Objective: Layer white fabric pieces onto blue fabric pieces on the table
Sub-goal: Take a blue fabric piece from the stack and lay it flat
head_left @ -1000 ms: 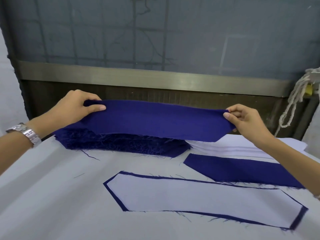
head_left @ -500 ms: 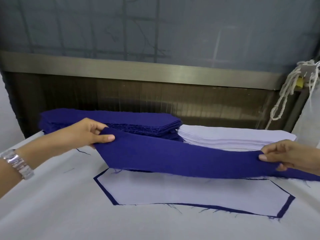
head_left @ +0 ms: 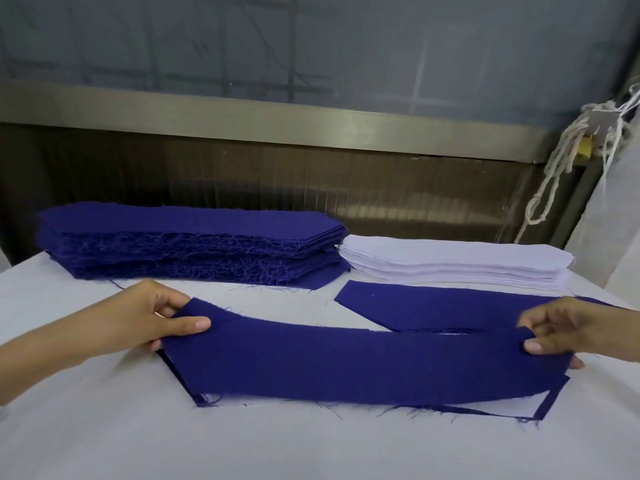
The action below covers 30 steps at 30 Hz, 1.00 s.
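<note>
Head camera: I see the left hand (head_left: pixel 152 323) and right hand (head_left: pixel 568 332) each pinching one end of a long dark-blue fabric strip (head_left: pixel 363 362), its lower edge draped across the white fabric piece (head_left: pixel 533 406) at 6 o'clock. A frayed blue stack (head_left: pixel 187 244) sits at 10 and a white stack (head_left: pixel 450 265) at 1, along the desk's (head_left: pixel 311 448) far edge; desk surface stretches toward me.

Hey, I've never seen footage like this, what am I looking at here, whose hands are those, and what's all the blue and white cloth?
No machine here: a person wears a camera on the head, looking forward and down. The left hand and right hand each pinch one end of a blue fabric piece, holding it over a white piece already layered on blue. On the table behind lie a blue stack, a white stack and one single blue piece.
</note>
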Available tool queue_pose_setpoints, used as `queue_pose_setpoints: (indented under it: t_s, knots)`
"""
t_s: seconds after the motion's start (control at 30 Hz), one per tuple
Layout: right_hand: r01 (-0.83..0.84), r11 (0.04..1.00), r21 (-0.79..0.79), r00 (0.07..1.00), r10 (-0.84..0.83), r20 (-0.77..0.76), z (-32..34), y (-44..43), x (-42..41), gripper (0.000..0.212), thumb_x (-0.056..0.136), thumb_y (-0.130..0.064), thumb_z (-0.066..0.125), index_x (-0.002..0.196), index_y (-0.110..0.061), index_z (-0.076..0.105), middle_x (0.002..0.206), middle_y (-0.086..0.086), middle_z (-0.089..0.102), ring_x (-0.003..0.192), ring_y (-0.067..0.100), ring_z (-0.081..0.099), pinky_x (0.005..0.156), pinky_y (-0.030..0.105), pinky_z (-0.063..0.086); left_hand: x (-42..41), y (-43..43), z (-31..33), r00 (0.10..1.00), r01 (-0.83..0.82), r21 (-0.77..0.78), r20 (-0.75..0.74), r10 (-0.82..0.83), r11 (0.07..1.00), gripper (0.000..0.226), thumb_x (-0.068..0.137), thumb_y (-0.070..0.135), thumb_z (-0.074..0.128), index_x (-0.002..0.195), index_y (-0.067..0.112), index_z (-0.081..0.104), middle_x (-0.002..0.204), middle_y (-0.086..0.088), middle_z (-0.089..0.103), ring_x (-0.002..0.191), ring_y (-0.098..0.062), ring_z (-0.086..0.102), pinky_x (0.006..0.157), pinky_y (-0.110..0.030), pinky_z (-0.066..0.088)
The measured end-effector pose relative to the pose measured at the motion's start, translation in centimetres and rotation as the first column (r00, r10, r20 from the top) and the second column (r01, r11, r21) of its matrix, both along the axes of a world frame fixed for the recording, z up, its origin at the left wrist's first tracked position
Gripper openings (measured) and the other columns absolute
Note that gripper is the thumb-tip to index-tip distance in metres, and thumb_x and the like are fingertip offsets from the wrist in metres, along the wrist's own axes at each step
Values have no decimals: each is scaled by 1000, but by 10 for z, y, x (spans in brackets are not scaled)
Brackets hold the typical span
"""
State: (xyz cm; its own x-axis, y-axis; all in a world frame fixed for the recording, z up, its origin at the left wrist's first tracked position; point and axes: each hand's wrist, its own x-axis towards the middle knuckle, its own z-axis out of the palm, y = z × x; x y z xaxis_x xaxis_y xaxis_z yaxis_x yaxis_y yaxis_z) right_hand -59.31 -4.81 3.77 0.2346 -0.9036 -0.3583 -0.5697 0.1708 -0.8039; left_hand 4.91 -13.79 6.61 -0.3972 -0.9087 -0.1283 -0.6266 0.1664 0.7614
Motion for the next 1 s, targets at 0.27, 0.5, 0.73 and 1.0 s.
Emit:
queue_pose_setpoints:
  t_s: [0.27, 0.5, 0.73, 1.0]
  knots:
    - [23, 997, -72, 995, -31, -99, 3, 7, 14, 43, 90, -43, 74, 110, -6, 69, 102, 19, 71, 69, 21, 57, 52, 19, 46, 4, 1, -9, 998, -12, -58, 65, 16, 998, 79, 62, 68, 69, 99, -1, 69, 79, -24, 68, 45, -10, 52, 49, -12, 40]
    - [28, 992, -122, 987, -47, -157, 14, 17, 34, 56, 84, -60, 73, 112, -12, 71, 102, 15, 73, 72, 18, 59, 53, 17, 45, -2, 8, -7, 994, -32, -96, 105, 42, 995, 82, 62, 68, 64, 94, -8, 65, 67, -28, 59, 40, -12, 49, 49, -14, 41]
    - [56, 994, -95, 989, -68, -129, 25, 26, 54, 56, 75, -66, 77, 102, -18, 73, 100, 14, 74, 71, 15, 61, 51, 16, 44, -6, 13, -6, 988, -68, -108, 131, 82, 992, 68, 65, 62, 66, 87, -2, 70, 52, -6, 59, 39, -12, 47, 47, -13, 41]
    - [95, 992, -87, 971, -112, -213, 39, 38, 72, 59, 62, -75, 79, 95, -26, 71, 99, 13, 74, 73, 20, 58, 50, 17, 41, -4, 9, -11, 974, -79, -182, 196, 115, 980, 68, 63, 66, 67, 72, -1, 61, 48, -9, 59, 38, -10, 54, 45, -13, 43]
